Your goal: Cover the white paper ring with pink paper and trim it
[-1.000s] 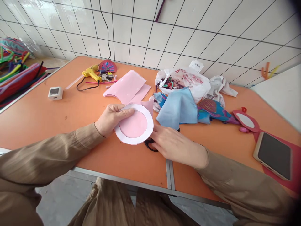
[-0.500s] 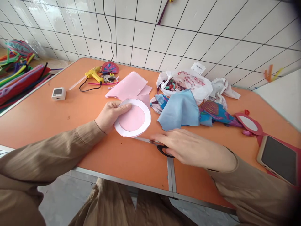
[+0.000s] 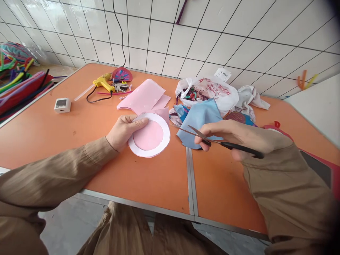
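My left hand (image 3: 124, 129) pinches the left edge of a white ring (image 3: 162, 141), thumb on top, with pink fabric (image 3: 148, 134) showing through its middle and a flap sticking out at the upper right. My right hand (image 3: 228, 136) holds a pair of black-handled scissors (image 3: 207, 137) in the air. Their blades are parted and point left toward the ring, apart from it. Just behind the scissors lies a piece of blue fabric (image 3: 198, 118). Folded pink fabric (image 3: 145, 94) rests on the table beyond my left hand.
A yellow glue gun (image 3: 105, 82) with a black cord, some keys (image 3: 122, 86) and a small white box (image 3: 62, 105) are at the left. A white plastic bag (image 3: 220, 90) stands at the back. Pipe cleaners (image 3: 23, 92) fill the far left. A phone (image 3: 316, 166) lies partly behind my right sleeve.
My right hand has lifted the scissors off the table, and their blades now point left. The left hand keeps its grip on the ring, almost unmoved.
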The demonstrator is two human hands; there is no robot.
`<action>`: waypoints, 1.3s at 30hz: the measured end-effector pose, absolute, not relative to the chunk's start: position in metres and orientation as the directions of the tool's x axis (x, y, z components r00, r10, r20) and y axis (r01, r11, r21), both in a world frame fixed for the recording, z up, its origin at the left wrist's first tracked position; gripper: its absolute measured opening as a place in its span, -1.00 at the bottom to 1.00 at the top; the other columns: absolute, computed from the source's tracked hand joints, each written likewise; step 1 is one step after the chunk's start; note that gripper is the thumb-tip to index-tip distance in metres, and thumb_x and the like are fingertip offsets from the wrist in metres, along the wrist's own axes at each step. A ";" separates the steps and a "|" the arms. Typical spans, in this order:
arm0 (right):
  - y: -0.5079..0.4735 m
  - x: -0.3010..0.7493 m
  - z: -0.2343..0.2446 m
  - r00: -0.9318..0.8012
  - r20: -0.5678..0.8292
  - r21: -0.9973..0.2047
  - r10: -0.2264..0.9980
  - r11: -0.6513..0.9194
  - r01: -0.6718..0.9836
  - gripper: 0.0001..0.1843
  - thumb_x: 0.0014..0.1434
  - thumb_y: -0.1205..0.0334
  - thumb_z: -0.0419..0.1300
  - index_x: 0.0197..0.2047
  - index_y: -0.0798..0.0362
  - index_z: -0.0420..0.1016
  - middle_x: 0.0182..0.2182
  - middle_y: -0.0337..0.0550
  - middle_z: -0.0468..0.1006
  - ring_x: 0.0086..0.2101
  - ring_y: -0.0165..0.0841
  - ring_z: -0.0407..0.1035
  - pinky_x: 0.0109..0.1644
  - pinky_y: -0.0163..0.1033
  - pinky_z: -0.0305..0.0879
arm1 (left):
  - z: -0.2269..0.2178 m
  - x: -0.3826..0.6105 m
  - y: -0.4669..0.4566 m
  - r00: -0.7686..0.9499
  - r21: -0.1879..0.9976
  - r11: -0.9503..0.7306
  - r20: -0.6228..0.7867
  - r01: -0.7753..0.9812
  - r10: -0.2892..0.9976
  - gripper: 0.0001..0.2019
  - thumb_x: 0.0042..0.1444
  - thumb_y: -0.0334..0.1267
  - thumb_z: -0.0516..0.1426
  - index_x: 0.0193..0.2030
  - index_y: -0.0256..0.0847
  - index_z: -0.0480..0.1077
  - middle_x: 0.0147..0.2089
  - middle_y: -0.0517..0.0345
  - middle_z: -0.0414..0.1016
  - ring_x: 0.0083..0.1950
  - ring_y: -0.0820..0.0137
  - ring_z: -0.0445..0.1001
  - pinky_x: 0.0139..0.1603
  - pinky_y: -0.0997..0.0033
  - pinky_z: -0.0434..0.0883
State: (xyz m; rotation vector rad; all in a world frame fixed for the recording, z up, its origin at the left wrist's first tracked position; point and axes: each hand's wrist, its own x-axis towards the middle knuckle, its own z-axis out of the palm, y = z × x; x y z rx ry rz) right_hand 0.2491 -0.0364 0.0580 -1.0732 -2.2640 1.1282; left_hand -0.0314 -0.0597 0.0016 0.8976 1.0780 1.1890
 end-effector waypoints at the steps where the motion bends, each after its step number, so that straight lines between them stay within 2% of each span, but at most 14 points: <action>1: -0.031 0.248 0.058 -0.773 -0.163 -0.862 0.613 0.293 0.414 -0.43 -0.08 -0.27 0.30 -0.22 0.06 0.58 -0.46 -0.15 0.45 -0.41 -0.36 0.34 -0.28 -0.13 0.30 | 0.002 -0.031 -0.060 0.038 0.952 0.157 -0.153 -0.263 0.988 -0.66 -0.24 -0.05 0.42 -0.52 -0.29 0.52 -0.55 0.15 0.51 -0.53 0.42 0.43 -0.52 0.46 0.36; 3: -0.019 0.249 0.058 -0.796 -0.249 -0.893 0.552 0.186 0.409 -0.48 -0.12 -0.06 0.40 -0.13 0.07 0.60 -0.44 -0.15 0.46 -0.40 -0.35 0.33 -0.29 -0.16 0.28 | 0.002 -0.031 -0.061 0.035 0.953 0.139 -0.135 -0.269 0.990 -0.66 -0.24 -0.04 0.42 -0.53 -0.29 0.52 -0.56 0.16 0.51 -0.53 0.43 0.42 -0.53 0.46 0.36; 5: -0.008 0.251 0.055 -0.807 -0.237 -0.902 0.540 0.186 0.390 -0.54 -0.05 0.05 0.37 -0.09 0.10 0.60 -0.42 -0.15 0.46 -0.42 -0.39 0.31 -0.31 -0.20 0.26 | 0.002 -0.031 -0.061 0.039 0.953 0.138 -0.133 -0.270 0.990 -0.67 -0.24 -0.04 0.43 -0.54 -0.28 0.53 -0.55 0.16 0.52 -0.53 0.43 0.42 -0.53 0.47 0.36; 7: -0.004 0.252 0.051 -0.813 -0.211 -0.899 0.543 0.218 0.379 -0.55 0.01 0.08 0.33 -0.06 0.14 0.59 -0.43 -0.16 0.46 -0.43 -0.41 0.28 -0.34 -0.24 0.23 | 0.002 -0.032 -0.061 0.045 0.954 0.149 -0.142 -0.261 0.989 -0.67 -0.24 -0.05 0.43 -0.52 -0.28 0.54 -0.54 0.15 0.53 -0.53 0.44 0.42 -0.52 0.47 0.36; 11: -0.006 0.249 0.046 -0.828 -0.211 -0.904 0.519 0.220 0.368 -0.48 -0.02 -0.01 0.36 -0.07 0.19 0.60 -0.47 -0.18 0.45 -0.45 -0.43 0.26 -0.39 -0.27 0.19 | 0.001 -0.032 -0.060 0.026 0.961 0.158 -0.156 -0.226 0.987 -0.67 -0.24 -0.04 0.42 -0.51 -0.29 0.55 -0.52 0.14 0.54 -0.52 0.43 0.43 -0.52 0.47 0.35; 16: -0.008 0.247 0.055 -0.779 -0.253 -0.914 0.574 0.123 0.387 -0.45 -0.12 -0.07 0.40 -0.16 0.19 0.61 -0.46 -0.18 0.45 -0.45 -0.43 0.28 -0.33 -0.25 0.26 | -0.003 -0.034 -0.057 -0.006 0.967 0.140 -0.145 -0.211 0.989 -0.68 -0.21 -0.04 0.41 -0.50 -0.29 0.55 -0.50 0.13 0.54 -0.50 0.42 0.43 -0.51 0.47 0.35; 20: -0.004 0.247 0.054 -0.776 -0.324 -0.883 0.540 0.121 0.453 -0.36 -0.16 -0.19 0.37 -0.20 0.23 0.60 -0.50 -0.15 0.48 -0.47 -0.42 0.33 -0.36 -0.27 0.29 | -0.003 -0.035 -0.057 -0.035 0.968 0.123 -0.133 -0.219 0.990 -0.68 -0.22 -0.05 0.41 -0.52 -0.28 0.54 -0.52 0.15 0.53 -0.51 0.44 0.42 -0.52 0.48 0.34; 22: -0.003 0.246 0.049 -0.793 -0.324 -0.884 0.516 0.134 0.448 -0.29 -0.17 -0.27 0.33 -0.20 0.24 0.59 -0.48 -0.13 0.50 -0.45 -0.40 0.37 -0.35 -0.28 0.30 | -0.002 -0.034 -0.059 0.006 0.961 0.153 -0.156 -0.229 0.988 -0.69 -0.22 -0.06 0.42 -0.53 -0.28 0.55 -0.52 0.15 0.53 -0.52 0.44 0.42 -0.54 0.49 0.33; 26: -0.002 0.239 0.038 -0.869 -0.236 -0.921 0.436 0.186 0.343 -0.26 -0.08 -0.35 0.26 -0.14 0.19 0.55 -0.43 -0.12 0.52 -0.41 -0.38 0.39 -0.33 -0.30 0.30 | 0.000 -0.029 -0.065 0.166 0.943 0.242 -0.207 -0.229 0.964 -0.72 -0.18 -0.08 0.41 -0.52 -0.28 0.57 -0.54 0.14 0.53 -0.55 0.45 0.41 -0.56 0.50 0.32; 29: -0.007 0.230 0.034 -0.898 -0.159 -0.931 0.411 0.240 0.275 -0.37 -0.05 -0.33 0.27 -0.28 0.14 0.55 -0.43 -0.14 0.49 -0.44 -0.43 0.33 -0.38 -0.34 0.26 | 0.001 -0.026 -0.070 0.247 0.941 0.274 -0.222 -0.200 0.943 -0.74 -0.12 -0.10 0.38 -0.51 -0.29 0.58 -0.52 0.12 0.54 -0.54 0.45 0.41 -0.53 0.48 0.34; 32: -0.012 0.221 0.035 -0.881 -0.125 -0.923 0.456 0.272 0.273 -0.38 -0.08 -0.35 0.28 -0.41 0.13 0.50 -0.47 -0.15 0.46 -0.47 -0.45 0.27 -0.42 -0.34 0.21 | 0.002 -0.025 -0.072 0.281 0.940 0.282 -0.223 -0.190 0.934 -0.74 -0.10 -0.10 0.38 -0.51 -0.30 0.57 -0.53 0.11 0.53 -0.55 0.45 0.40 -0.53 0.48 0.33; 34: -0.014 0.219 0.034 -0.875 -0.114 -0.912 0.470 0.301 0.280 -0.36 -0.07 -0.39 0.26 -0.40 0.12 0.48 -0.48 -0.16 0.43 -0.47 -0.44 0.25 -0.43 -0.33 0.18 | 0.003 -0.024 -0.073 0.283 0.940 0.283 -0.223 -0.191 0.933 -0.74 -0.11 -0.11 0.38 -0.52 -0.31 0.57 -0.54 0.12 0.53 -0.55 0.45 0.40 -0.54 0.48 0.32; 39: -0.011 0.222 0.024 -0.910 -0.048 -0.890 0.412 0.396 0.227 -0.32 0.06 -0.40 0.14 -0.28 0.15 0.44 -0.46 -0.19 0.35 -0.45 -0.44 0.17 -0.41 -0.30 0.11 | 0.005 -0.023 -0.074 0.284 0.941 0.296 -0.242 -0.163 0.928 -0.74 -0.12 -0.15 0.38 -0.53 -0.33 0.54 -0.57 0.14 0.49 -0.57 0.47 0.37 -0.56 0.50 0.28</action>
